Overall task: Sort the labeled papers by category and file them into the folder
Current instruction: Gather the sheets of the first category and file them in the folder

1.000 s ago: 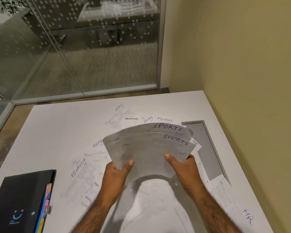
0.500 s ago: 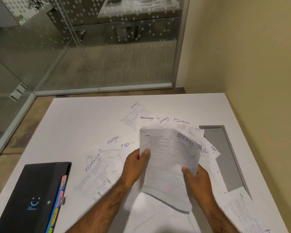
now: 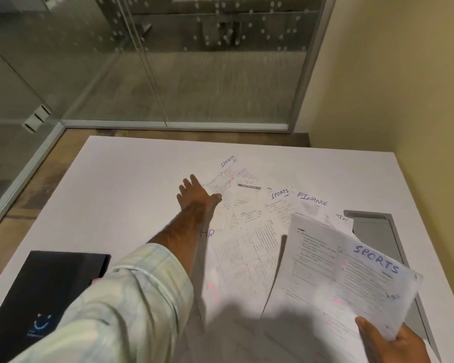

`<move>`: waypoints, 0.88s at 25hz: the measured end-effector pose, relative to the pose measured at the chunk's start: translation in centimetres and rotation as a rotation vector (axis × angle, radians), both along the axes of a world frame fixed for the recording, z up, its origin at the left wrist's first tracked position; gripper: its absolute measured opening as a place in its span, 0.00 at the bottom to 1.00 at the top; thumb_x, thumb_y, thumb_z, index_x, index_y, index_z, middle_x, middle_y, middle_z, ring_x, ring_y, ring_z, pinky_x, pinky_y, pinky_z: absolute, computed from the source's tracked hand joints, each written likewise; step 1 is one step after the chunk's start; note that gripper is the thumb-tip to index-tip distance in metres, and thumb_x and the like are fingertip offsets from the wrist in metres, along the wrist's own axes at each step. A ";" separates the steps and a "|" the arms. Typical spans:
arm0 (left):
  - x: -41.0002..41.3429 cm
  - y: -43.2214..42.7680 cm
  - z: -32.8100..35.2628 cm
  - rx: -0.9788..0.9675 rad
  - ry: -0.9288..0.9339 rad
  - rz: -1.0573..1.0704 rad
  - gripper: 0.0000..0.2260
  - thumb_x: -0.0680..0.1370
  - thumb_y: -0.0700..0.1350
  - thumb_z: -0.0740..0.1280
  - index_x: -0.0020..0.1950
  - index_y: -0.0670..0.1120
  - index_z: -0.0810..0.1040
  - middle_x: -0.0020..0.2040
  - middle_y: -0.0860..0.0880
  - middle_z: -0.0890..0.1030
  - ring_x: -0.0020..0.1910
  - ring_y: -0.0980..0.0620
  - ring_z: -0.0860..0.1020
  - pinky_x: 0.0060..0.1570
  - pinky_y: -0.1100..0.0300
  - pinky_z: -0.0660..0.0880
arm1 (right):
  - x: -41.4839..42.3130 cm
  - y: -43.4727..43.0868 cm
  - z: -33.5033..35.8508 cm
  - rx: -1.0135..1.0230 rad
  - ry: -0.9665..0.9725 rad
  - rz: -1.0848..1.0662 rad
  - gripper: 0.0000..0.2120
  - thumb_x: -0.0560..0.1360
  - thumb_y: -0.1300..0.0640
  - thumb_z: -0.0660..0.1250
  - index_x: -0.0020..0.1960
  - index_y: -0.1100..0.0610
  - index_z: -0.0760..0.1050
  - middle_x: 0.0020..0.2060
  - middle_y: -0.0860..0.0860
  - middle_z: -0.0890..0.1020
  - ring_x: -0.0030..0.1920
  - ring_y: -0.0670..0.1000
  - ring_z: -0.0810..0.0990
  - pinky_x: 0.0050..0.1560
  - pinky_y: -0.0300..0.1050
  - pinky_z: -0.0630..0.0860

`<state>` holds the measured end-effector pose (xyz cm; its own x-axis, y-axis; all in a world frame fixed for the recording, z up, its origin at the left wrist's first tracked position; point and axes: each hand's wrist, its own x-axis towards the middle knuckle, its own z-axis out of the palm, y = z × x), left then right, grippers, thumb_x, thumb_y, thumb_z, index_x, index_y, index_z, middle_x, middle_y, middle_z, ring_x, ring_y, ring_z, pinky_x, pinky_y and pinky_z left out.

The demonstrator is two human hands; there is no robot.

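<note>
White table (image 3: 131, 179): left hand (image 3: 197, 195) spread flat on far SPORTS sheet (image 3: 227, 176), right hand (image 3: 393, 344) pinching SPORTS papers (image 3: 351, 279).

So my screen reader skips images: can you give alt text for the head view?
Left hand reaches to a far SPORTS sheet on a white table; right hand holds SPORTS papers. Black folder lies near left.
</note>
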<state>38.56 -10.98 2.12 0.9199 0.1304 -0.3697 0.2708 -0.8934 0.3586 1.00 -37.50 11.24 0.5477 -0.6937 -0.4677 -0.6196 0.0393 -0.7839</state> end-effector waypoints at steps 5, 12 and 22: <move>0.5 -1.3 -0.7 0.155 -0.114 -0.138 0.49 0.71 0.54 0.77 0.81 0.43 0.51 0.70 0.40 0.73 0.67 0.39 0.73 0.64 0.46 0.72 | 0.8 -0.2 -0.9 0.024 0.000 -0.029 0.20 0.73 0.68 0.75 0.65 0.63 0.79 0.49 0.58 0.81 0.55 0.58 0.79 0.63 0.52 0.70; -1.3 -2.8 0.7 -0.301 -0.166 0.340 0.15 0.82 0.45 0.63 0.67 0.41 0.72 0.66 0.40 0.78 0.62 0.41 0.79 0.50 0.59 0.78 | 2.4 0.9 -1.2 0.023 -0.007 -0.008 0.11 0.75 0.62 0.74 0.55 0.54 0.79 0.46 0.57 0.84 0.50 0.60 0.82 0.57 0.52 0.76; -0.2 7.2 15.7 -0.501 -0.725 0.109 0.09 0.81 0.44 0.62 0.51 0.40 0.79 0.43 0.44 0.79 0.41 0.48 0.75 0.39 0.56 0.70 | 1.0 -0.4 0.5 0.132 -0.144 -0.041 0.13 0.76 0.67 0.72 0.59 0.56 0.79 0.48 0.53 0.84 0.46 0.46 0.81 0.54 0.48 0.74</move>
